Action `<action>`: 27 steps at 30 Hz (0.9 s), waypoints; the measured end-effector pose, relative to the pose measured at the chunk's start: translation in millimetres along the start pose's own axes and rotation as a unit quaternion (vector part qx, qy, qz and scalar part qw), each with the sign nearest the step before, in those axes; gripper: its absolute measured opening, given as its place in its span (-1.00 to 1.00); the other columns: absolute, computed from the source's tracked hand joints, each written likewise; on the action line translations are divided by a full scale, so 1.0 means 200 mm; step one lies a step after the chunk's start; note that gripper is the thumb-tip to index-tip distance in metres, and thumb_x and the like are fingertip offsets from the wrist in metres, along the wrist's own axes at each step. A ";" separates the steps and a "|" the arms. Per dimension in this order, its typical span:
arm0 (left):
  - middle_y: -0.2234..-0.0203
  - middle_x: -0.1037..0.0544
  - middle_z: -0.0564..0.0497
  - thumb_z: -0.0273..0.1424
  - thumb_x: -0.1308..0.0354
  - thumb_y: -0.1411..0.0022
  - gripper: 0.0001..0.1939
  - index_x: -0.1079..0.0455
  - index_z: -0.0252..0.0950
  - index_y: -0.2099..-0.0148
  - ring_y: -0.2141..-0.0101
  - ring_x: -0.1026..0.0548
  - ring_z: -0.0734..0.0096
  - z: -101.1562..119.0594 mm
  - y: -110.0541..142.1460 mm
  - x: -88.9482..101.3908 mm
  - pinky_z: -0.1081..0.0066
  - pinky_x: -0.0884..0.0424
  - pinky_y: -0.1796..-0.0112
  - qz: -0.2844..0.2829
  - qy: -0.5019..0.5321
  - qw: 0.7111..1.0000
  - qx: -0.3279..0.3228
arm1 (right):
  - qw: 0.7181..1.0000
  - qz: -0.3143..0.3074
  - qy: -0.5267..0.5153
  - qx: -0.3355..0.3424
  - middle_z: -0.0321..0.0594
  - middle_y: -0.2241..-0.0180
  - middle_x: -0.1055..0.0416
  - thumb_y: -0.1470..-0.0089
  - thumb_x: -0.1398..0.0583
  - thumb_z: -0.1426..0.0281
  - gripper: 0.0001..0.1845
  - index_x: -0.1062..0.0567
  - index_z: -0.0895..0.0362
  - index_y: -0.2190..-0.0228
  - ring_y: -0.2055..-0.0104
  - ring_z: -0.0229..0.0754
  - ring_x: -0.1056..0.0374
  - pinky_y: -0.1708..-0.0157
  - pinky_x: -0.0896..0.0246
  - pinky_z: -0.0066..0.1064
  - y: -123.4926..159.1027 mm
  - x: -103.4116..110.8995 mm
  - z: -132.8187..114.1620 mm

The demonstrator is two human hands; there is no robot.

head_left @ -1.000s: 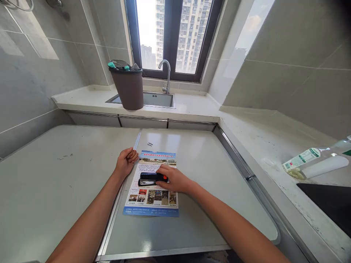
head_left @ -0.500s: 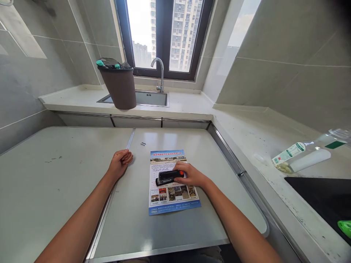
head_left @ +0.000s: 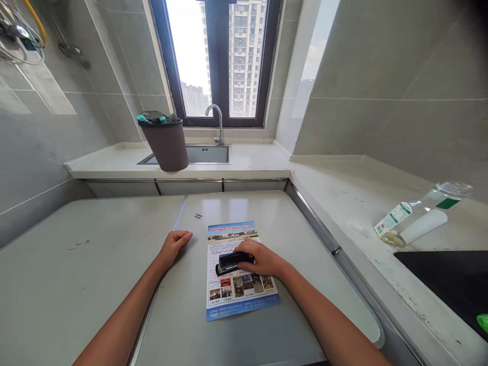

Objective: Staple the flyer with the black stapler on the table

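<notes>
A black stapler [head_left: 229, 260] lies across a printed flyer [head_left: 240, 307] with blue bands and rows of small photos. My right hand [head_left: 259, 257] grips the stapler's right end, thumb on the near side and fingers over the far side. Part of the stapler is hidden beneath these fingers. To the left, my left hand [head_left: 174, 249] rests on the table near its seam, fingers curled in and thumb pointing right, with no object visible in it. Two short strips of staples [head_left: 198, 216] lie on the table beyond the flyer, between the seam and the flyer's top edge.
The pale table [head_left: 95, 284] meets a white counter with a sink [head_left: 208, 154] and faucet [head_left: 218, 124]. A brown bin [head_left: 165, 145] stands beside the sink. On the right counter are a tilted clear bottle [head_left: 419, 216] and a black panel [head_left: 450, 282].
The view has tilted upward, so everything sits lower in the picture. My left hand has turned and loosened, its thumb now pointing right. My right hand stays on the stapler, covering its red part more.
</notes>
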State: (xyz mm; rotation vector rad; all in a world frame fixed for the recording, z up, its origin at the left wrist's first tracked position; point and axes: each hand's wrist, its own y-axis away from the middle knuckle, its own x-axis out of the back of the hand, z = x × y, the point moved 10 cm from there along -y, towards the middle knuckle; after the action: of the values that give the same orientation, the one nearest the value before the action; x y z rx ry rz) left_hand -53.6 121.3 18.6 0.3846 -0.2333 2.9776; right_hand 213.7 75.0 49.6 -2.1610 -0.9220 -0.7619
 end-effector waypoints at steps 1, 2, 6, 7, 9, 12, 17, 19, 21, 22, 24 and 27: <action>0.62 0.03 0.15 -0.11 -0.10 -0.36 -0.47 0.00 -0.24 0.55 0.56 0.07 0.51 -0.01 0.00 0.00 0.40 0.12 0.50 -0.004 0.000 1.000 0.001 | 1.000 0.001 0.002 -0.001 -0.10 0.12 -0.50 -0.19 -0.32 0.29 -0.63 -0.47 0.10 0.00 0.04 -0.03 -0.35 0.03 -0.28 -0.20 0.00 0.00 0.00; 0.61 0.04 0.16 -0.11 -0.10 -0.36 -0.47 0.00 -0.24 0.54 0.56 0.08 0.51 -0.01 0.00 0.00 0.40 0.13 0.50 -0.009 0.000 1.000 0.003 | 1.000 0.001 0.004 -0.001 -0.10 0.12 -0.50 -0.19 -0.32 0.28 -0.63 -0.47 0.10 0.00 0.04 -0.03 -0.35 0.02 -0.28 -0.20 0.00 0.00 0.00; 0.60 0.06 0.16 -0.10 -0.10 -0.36 -0.48 -0.01 -0.24 0.53 0.55 0.09 0.52 -0.04 -0.01 -0.01 0.40 0.14 0.50 -0.018 -0.004 1.000 0.010 | 1.000 -0.003 0.013 0.003 -0.09 0.11 -0.50 -0.19 -0.31 0.29 -0.62 -0.46 0.10 -0.02 0.03 -0.03 -0.35 0.02 -0.28 -0.20 0.00 0.00 0.00; 0.60 0.06 0.17 -0.10 -0.10 -0.35 -0.48 -0.01 -0.24 0.53 0.56 0.09 0.52 -0.04 -0.01 -0.01 0.40 0.15 0.50 -0.020 -0.004 1.000 0.013 | 1.000 -0.005 0.016 0.003 -0.10 0.11 -0.50 -0.19 -0.31 0.30 -0.62 -0.46 0.10 -0.02 0.04 -0.03 -0.35 0.02 -0.28 -0.20 0.00 -0.01 0.00; 0.60 0.06 0.17 -0.09 -0.09 -0.35 -0.48 -0.01 -0.24 0.53 0.56 0.09 0.52 -0.05 -0.01 -0.02 0.40 0.15 0.50 -0.021 -0.006 1.000 0.015 | 1.000 -0.005 0.019 0.000 -0.10 0.12 -0.49 -0.19 -0.31 0.31 -0.62 -0.46 0.09 -0.02 0.04 -0.04 -0.35 0.02 -0.28 -0.21 0.00 -0.01 0.00; 0.61 0.04 0.16 -0.09 -0.09 -0.35 -0.47 0.00 -0.24 0.54 0.55 0.08 0.52 -0.03 -0.01 -0.02 0.40 0.15 0.50 -0.025 -0.016 0.999 0.013 | 1.000 -0.005 0.019 -0.004 -0.11 0.12 -0.49 -0.19 -0.31 0.31 -0.64 -0.46 0.08 -0.01 0.04 -0.04 -0.34 0.03 -0.28 -0.21 0.00 -0.01 0.01; 0.59 0.06 0.16 -0.07 -0.09 -0.35 -0.46 0.02 -0.24 0.53 0.55 0.09 0.52 -0.02 -0.01 -0.03 0.41 0.15 0.50 -0.029 -0.022 0.999 0.013 | 1.000 -0.008 0.015 -0.008 -0.13 0.12 -0.49 -0.19 -0.31 0.32 -0.64 -0.46 0.08 -0.01 0.04 -0.05 -0.34 0.03 -0.28 -0.22 0.00 -0.01 0.01; 0.59 0.07 0.16 -0.06 -0.09 -0.35 -0.45 0.03 -0.24 0.53 0.55 0.09 0.52 -0.02 -0.01 -0.03 0.41 0.14 0.50 -0.031 -0.024 0.999 0.013 | 1.000 -0.009 0.013 -0.010 -0.14 0.12 -0.49 -0.18 -0.32 0.33 -0.63 -0.46 0.07 -0.02 0.04 -0.06 -0.34 0.03 -0.28 -0.23 0.00 -0.01 0.01; 0.60 0.06 0.16 -0.06 -0.09 -0.35 -0.45 0.03 -0.24 0.54 0.55 0.08 0.52 -0.02 -0.01 -0.03 0.40 0.14 0.50 -0.033 -0.030 0.999 0.010 | 1.000 -0.009 0.009 -0.013 -0.15 0.11 -0.49 -0.17 -0.33 0.34 -0.60 -0.45 0.06 -0.03 0.03 -0.06 -0.34 0.04 -0.28 -0.24 0.00 -0.01 0.01; 0.61 0.05 0.16 -0.07 -0.09 -0.35 -0.45 0.02 -0.24 0.54 0.56 0.08 0.52 -0.02 -0.01 -0.04 0.40 0.14 0.50 -0.034 -0.032 0.999 0.009 | 1.000 -0.010 0.008 -0.013 -0.15 0.10 -0.50 -0.16 -0.34 0.34 -0.58 -0.45 0.06 -0.04 0.03 -0.05 -0.34 0.03 -0.29 -0.24 0.00 -0.01 0.01; 0.62 0.04 0.16 -0.08 -0.08 -0.36 -0.46 0.01 -0.24 0.54 0.56 0.06 0.52 -0.01 -0.01 -0.04 0.40 0.13 0.50 -0.037 -0.034 0.999 0.007 | 1.000 -0.012 0.009 -0.014 -0.14 0.09 -0.50 -0.15 -0.35 0.33 -0.56 -0.45 0.06 -0.05 0.01 -0.04 -0.34 0.02 -0.29 -0.23 0.00 -0.01 0.01; 0.62 0.03 0.16 -0.08 -0.08 -0.37 -0.46 0.00 -0.24 0.54 0.56 0.05 0.52 -0.02 -0.01 -0.04 0.39 0.12 0.49 -0.040 -0.039 0.998 0.006 | 1.000 -0.017 0.013 -0.013 -0.13 0.07 -0.50 -0.16 -0.34 0.32 -0.58 -0.45 0.07 -0.04 0.00 -0.04 -0.35 0.00 -0.28 -0.22 0.00 -0.02 0.01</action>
State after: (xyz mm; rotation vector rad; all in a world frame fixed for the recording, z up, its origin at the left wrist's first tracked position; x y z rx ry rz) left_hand -45.8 123.3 13.8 0.4990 -0.2021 2.8900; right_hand 211.4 75.4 45.8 -2.1582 -0.9419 -0.8215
